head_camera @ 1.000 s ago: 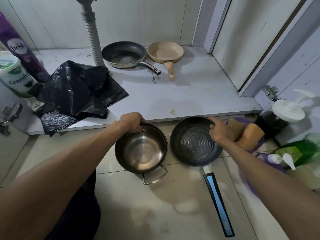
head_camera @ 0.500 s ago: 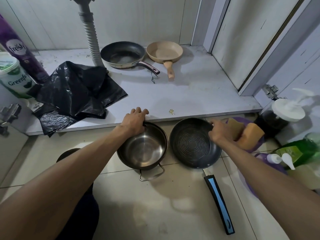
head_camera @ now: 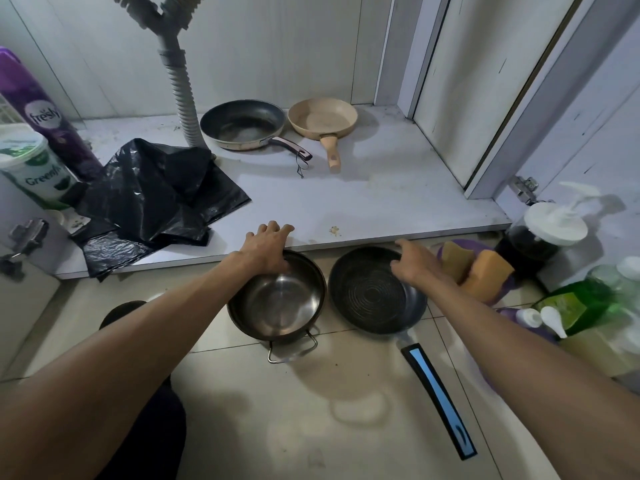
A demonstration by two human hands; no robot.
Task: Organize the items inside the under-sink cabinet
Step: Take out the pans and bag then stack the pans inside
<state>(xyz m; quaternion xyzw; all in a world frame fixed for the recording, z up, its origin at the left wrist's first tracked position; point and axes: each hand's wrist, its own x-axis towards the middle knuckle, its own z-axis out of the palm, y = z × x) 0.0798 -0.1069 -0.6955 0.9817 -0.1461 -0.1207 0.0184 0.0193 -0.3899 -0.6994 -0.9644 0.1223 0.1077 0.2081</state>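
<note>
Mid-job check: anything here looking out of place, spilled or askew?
The black plastic bag lies crumpled, overhanging the front edge of the cabinet floor. A small yellowish smear sits near that edge. Left hand holds the steel pot, right hand the dark pan, both outside.

My left hand [head_camera: 265, 249] covers the far rim of the pot [head_camera: 280, 306] it holds, and its thumb is out of sight under the palm. My right hand [head_camera: 415, 265] hides the far right rim of the frying pan [head_camera: 367, 292]. Behind that wrist the sponges [head_camera: 491, 271] show only in part, and the purple bowl [head_camera: 440, 252] under them is mostly covered. Right of that hand, the pump bottle [head_camera: 550, 226] and green bottle [head_camera: 581, 306] are blurred, their labels unreadable. Far left of my left hand, the spray can [head_camera: 38, 112] and white tub [head_camera: 31, 164] are cut off by the edge of view. The drain hose [head_camera: 180, 88] runs out at the top.
</note>
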